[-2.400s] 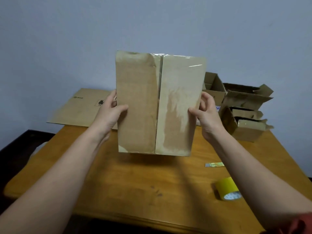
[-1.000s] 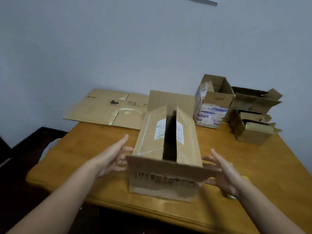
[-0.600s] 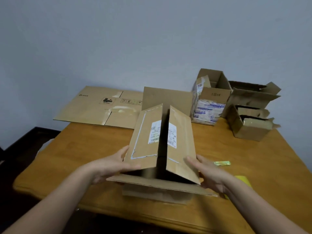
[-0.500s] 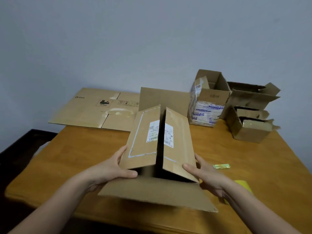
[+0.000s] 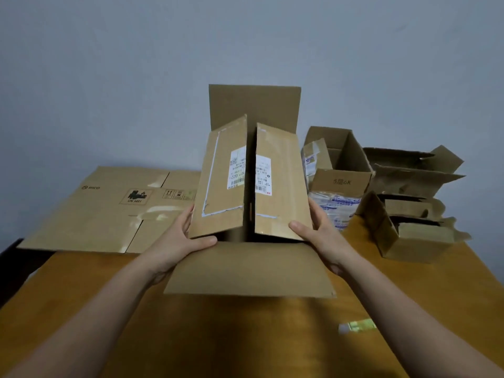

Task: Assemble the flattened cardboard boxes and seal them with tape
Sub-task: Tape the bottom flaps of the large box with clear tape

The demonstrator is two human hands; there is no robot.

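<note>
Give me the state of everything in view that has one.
box: held up, side flaps half closed, end flaps open
left hand: grips its left flap
right hand: grips its right flap
flattened cardboard: flat, not assembled
boxes at right: standing, tops open

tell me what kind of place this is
Probably a plain room used for packing parcels: a wooden table against a bare wall, flattened cardboard and opened boxes along its back, a half-folded box held up.
</note>
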